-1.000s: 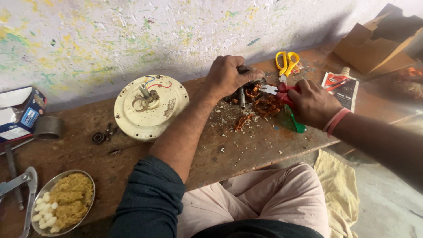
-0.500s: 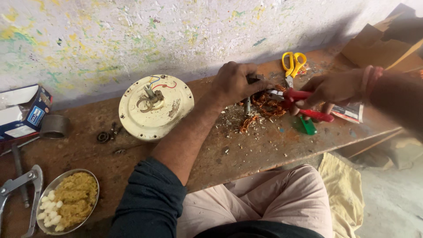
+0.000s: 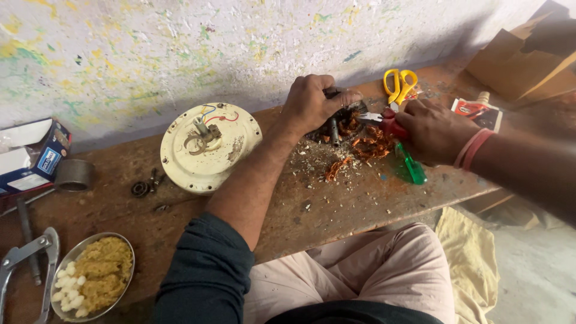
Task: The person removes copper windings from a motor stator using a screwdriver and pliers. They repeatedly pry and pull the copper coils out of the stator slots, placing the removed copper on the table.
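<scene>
Upper centre, the left hand (image 3: pixel 312 105) clamps the dark motor core (image 3: pixel 336 123) steady against the tabletop (image 3: pixel 336 204); the right hand (image 3: pixel 432 129) grasps red-handled pliers (image 3: pixel 384 120), nose at its copper windings (image 3: pixel 369 144).

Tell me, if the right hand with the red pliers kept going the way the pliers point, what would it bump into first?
Probably the tangle of copper wire on the dark motor part that the left hand grips; the right hand points the pliers straight at it, though depth is unclear.

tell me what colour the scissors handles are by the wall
Yellow: the scissors show clearly in the head view, just beyond the right hand.
</scene>
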